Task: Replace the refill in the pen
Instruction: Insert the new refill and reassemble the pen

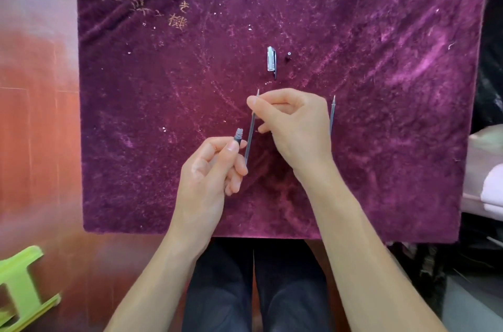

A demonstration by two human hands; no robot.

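At frame centre, the right hand [294, 125] pinches a refill [250, 138]; the left hand [215, 168] grips the pen barrel [238, 136]. A second refill [332, 114] lies right, the cap [271, 60] above, on the desk [163, 86].

Purple velvet cloth [381, 32] w/ gold embroidery, green plastic stool [19, 293] bottom-left, reddish floor [35, 114]
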